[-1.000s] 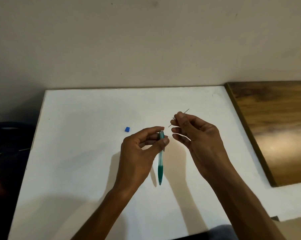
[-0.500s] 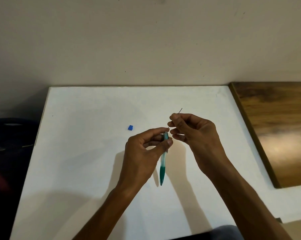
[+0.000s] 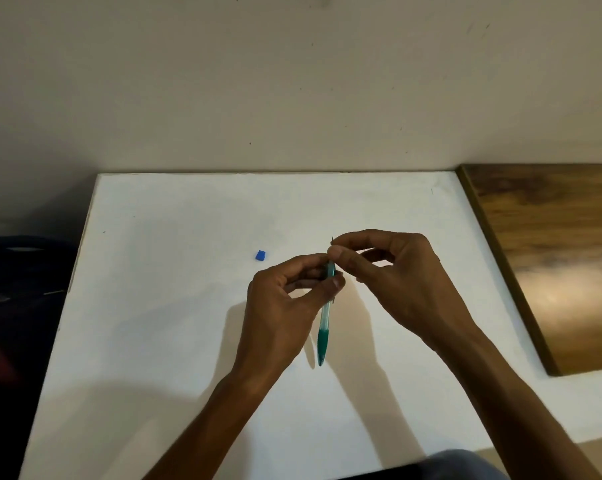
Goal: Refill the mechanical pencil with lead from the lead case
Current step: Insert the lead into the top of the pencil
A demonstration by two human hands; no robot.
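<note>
My left hand (image 3: 285,306) holds a teal and clear mechanical pencil (image 3: 324,327) near its top end, tip pointing down toward me, above the white table (image 3: 175,323). My right hand (image 3: 393,275) pinches a thin dark lead (image 3: 332,240) between thumb and forefinger directly over the pencil's top opening. Only a short stub of the lead shows above the fingertips. The two hands touch at the pencil's top. A small blue piece (image 3: 260,255) lies on the table to the left of the hands. No lead case is in view.
A wooden board (image 3: 548,258) lies along the table's right side. A plain wall stands behind the table's far edge. Dark objects (image 3: 19,278) sit off the table's left edge.
My right hand has moved left and down to the pencil's top. The lead, earlier sticking out long at a slant, now stands nearly upright with only a short stub showing.
</note>
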